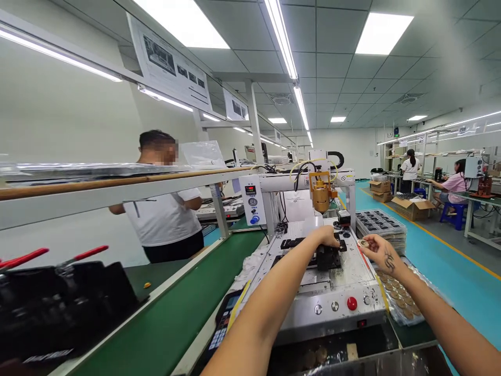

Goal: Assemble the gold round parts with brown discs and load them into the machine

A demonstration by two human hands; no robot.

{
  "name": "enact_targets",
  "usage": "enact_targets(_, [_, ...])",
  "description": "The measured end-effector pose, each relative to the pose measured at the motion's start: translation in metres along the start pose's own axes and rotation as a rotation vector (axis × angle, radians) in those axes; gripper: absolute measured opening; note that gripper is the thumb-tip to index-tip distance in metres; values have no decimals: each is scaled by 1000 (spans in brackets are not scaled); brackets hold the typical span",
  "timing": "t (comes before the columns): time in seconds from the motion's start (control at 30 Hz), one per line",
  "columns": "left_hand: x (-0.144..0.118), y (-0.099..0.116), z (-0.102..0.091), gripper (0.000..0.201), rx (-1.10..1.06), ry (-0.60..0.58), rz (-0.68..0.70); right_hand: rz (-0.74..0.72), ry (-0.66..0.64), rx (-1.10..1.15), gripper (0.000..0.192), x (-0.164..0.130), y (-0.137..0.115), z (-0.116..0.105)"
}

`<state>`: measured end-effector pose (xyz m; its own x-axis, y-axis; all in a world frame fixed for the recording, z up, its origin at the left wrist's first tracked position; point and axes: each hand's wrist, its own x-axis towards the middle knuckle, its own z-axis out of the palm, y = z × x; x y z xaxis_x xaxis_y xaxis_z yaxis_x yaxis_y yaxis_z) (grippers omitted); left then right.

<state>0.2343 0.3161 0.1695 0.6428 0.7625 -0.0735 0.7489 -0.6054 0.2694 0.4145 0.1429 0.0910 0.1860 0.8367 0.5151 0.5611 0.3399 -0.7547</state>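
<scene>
My left hand (pixel 325 237) reaches onto the bed of a small benchtop machine (pixel 332 308) and rests on a black fixture (pixel 327 257), fingers bent down on it. My right hand (pixel 376 249) is held beside the fixture, pinching a small round metal part (pixel 364 243) between thumb and fingers. Just under that hand a clear tray (pixel 399 300) holds several round brownish discs. The machine's brass-coloured head (pixel 321 194) hangs above the bed, behind my hands.
A green conveyor belt (pixel 172 313) runs along my left, with a black clamp fixture with red handles (pixel 58 303) on it. A person in a white shirt (pixel 164 209) stands across the belt. Stacked black trays (pixel 379 223) sit beyond the machine. Other people work at far right benches.
</scene>
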Motion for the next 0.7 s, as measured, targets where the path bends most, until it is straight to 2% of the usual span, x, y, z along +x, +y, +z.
enact_targets(0.2, [-46, -21, -32, 28, -302, 286, 85, 2, -259, -86, 28, 69, 31, 48])
enact_targets(0.37, [-118, -42, -51, 28, -482, 459, 134, -2, -525, -173, 27, 109, 41, 66])
enact_targets(0.53, [-202, -67, -51, 37, -562, 532, 139, -71, -658, -226, 30, 119, 47, 70])
enact_targets(0.7, [-264, -84, -38, 44, -647, 561, 73, -159, -648, -295, 27, 119, 47, 70])
